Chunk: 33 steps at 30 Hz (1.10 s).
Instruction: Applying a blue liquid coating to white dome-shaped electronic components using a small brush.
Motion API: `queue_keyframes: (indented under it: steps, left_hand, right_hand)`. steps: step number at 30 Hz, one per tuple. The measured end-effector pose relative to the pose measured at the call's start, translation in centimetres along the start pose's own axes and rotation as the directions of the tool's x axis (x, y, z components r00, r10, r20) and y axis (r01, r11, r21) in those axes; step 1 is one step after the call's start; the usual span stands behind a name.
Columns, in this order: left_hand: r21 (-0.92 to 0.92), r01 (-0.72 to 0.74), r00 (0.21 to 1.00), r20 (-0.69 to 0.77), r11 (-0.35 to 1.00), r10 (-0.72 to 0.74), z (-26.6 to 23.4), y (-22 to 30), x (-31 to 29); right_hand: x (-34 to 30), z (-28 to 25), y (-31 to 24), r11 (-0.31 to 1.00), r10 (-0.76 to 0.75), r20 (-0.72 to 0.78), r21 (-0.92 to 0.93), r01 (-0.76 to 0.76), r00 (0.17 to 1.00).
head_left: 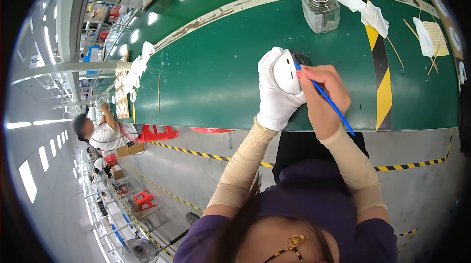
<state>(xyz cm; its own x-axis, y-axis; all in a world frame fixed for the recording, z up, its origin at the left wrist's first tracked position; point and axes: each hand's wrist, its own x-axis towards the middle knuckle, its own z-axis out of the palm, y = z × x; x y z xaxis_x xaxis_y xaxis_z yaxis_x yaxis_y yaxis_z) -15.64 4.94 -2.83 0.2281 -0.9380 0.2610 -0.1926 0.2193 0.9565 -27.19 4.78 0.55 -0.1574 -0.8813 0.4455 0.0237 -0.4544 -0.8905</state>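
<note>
My left hand (274,106), in a white glove, is closed around one white rounded device (284,74), just above the near edge of the green table (206,81); its fingertips are mostly hidden. My right hand (327,86) is bare and pinches one blue stick (335,109); the tip is at the device's side, but whether it touches I cannot tell. Two small dark slots show on the device. One dark round thing (301,57) is partly covered behind it, and I cannot make out what it is. Farther, one striped tape (384,99) lies at my right, and one glass bottle (321,15) with a metal top stands ahead. Near the bottle are two crumpled white cloths (374,20). Beyond the tape, several thin sticks (395,52) cross near one yellowish sheet (438,42), too overlapped for sure counting. Far left, one person (108,138) sits, small in view.
</note>
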Motion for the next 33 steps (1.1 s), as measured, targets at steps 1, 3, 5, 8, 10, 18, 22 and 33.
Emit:
queue_keyframes:
  steps: [1, 3, 5, 8, 10, 18, 22, 33]
  left_hand:
    - [0.003, -0.002, 1.0, 0.0, 1.0, 0.002, -0.2, -0.4, -0.2]
    - [0.027, -0.086, 0.996, -0.016, 0.996, 0.086, -0.2, -1.3, -0.1]
    - [-0.008, -0.101, 0.995, 0.004, 0.995, 0.101, -0.2, -1.1, -0.1]
    - [0.113, -0.178, 0.984, 0.01, 0.978, 0.178, 0.0, -0.7, 0.0]
    - [0.079, -0.097, 0.995, -0.005, 0.992, 0.097, 0.2, -0.5, -0.2]
    - [0.355, -0.019, 0.963, 0.257, 0.935, -0.079, -2.1, 3.2, 2.2]
    - [0.457, -0.323, 0.922, 0.35, 0.829, 0.166, -2.2, 3.5, 3.0]
    - [0.443, -0.333, 0.942, 0.198, 0.832, 0.272, -0.9, 2.4, 1.3]
  right_hand:
    - [0.1, 0.1, 0.0, 1.0, -0.018, 0.013, -0.023, 0.018, 1.0]
    - [-1.2, -0.5, -0.3, 1.0, -0.015, 0.009, -0.024, 0.015, 1.0]
    - [-2.0, -1.0, -0.4, 1.0, -0.011, 0.025, -0.011, 0.012, 1.0]
    - [-0.6, -0.7, -0.4, 0.999, 0.052, 0.016, -0.003, -0.052, 0.999]
    - [0.0, -0.2, 0.0, 0.995, 0.084, -0.01, 0.047, -0.083, 0.996]
    - [-1.1, -1.1, 0.3, 1.0, -0.017, 0.041, 0.001, 0.017, 0.999]
    - [-1.1, -1.2, 0.3, 0.987, -0.12, 0.041, -0.103, 0.123, 0.992]
    - [-1.6, -1.2, 0.3, 0.998, -0.048, 0.046, -0.034, 0.049, 0.998]
